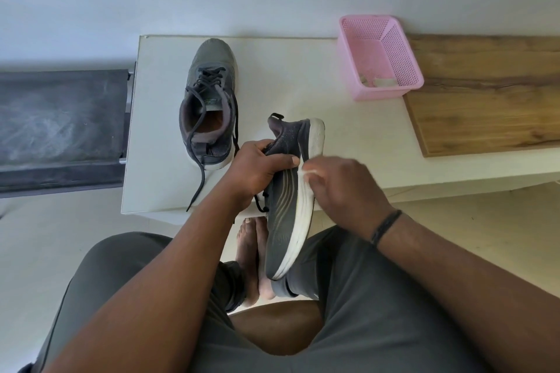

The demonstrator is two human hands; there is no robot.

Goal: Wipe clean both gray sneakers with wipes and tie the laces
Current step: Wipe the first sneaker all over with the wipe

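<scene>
The person's lap, in gray trousers, lies nearest the camera, and the work is done just above it, near the front edge of the tabletop, probably so the shoe can be turned freely.

On the left, a dark padded bench stands beside the tabletop's left edge. Near the tabletop's back left corner rests the other gray sneaker, upright with its toe pointing away; its loose laces trail toward the front edge, so tying has not yet been done there.

The left hand grips the held gray sneaker at the collar, fingers curled round the upper. It holds the shoe on its side with the toe toward the lap, which turns the white midsole toward the other hand. The right hand pinches a white wipe in narrow, curled fingers and presses it against that midsole near the heel, where grime seems to gather. This looks like the wiping step on one shoe.

Near the back right of the white tabletop stands a pink mesh basket, within reach, holding pale scraps, likely used wipes. A wooden board lies just beyond it.
</scene>
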